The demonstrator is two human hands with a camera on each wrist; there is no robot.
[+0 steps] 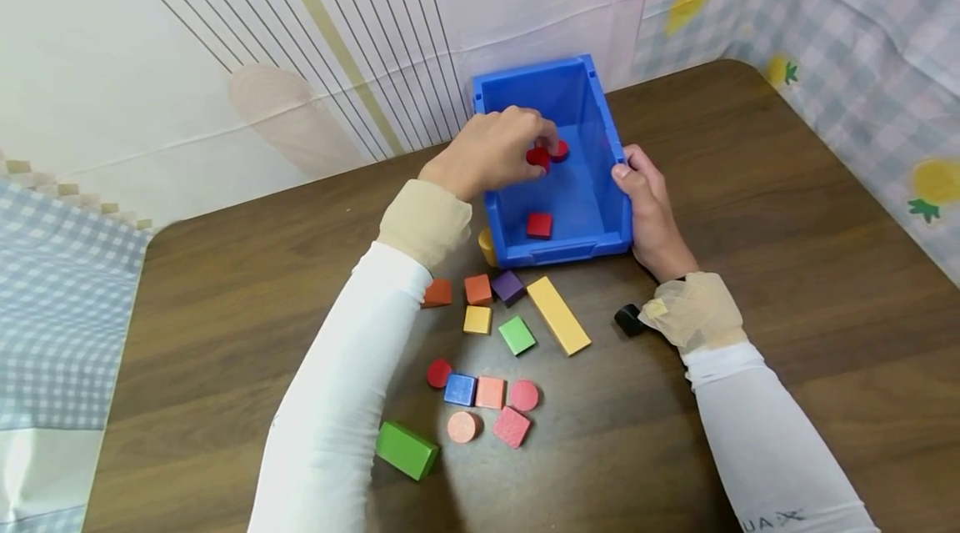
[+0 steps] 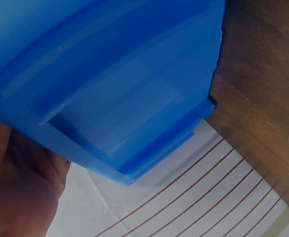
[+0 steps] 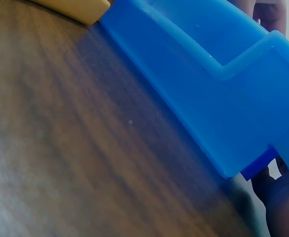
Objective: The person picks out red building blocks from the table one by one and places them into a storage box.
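A blue plastic bin (image 1: 577,183) stands at the back of the table against the wall sheet. My left hand (image 1: 498,151) reaches over its left wall, thumb and fingers curled around a red block (image 1: 538,158). Close to those fingertips, inside the bin, is a small red cylinder (image 1: 559,151). Another red block (image 1: 539,225) lies near the bin's front wall. On the right side, my right hand (image 1: 651,208) grips the bin's wall with the thumb at the rim. The left wrist view has the bin (image 2: 134,94) filling most of its upper part.
Several coloured blocks lie in front of the bin, among them a long yellow block (image 1: 558,316), a purple cube (image 1: 507,288) and a light green cube (image 1: 517,335). Nearer me are a blue cube (image 1: 460,389) and a large green block (image 1: 407,450). A yellow piece (image 1: 487,247) stands beside the bin's front-left corner.
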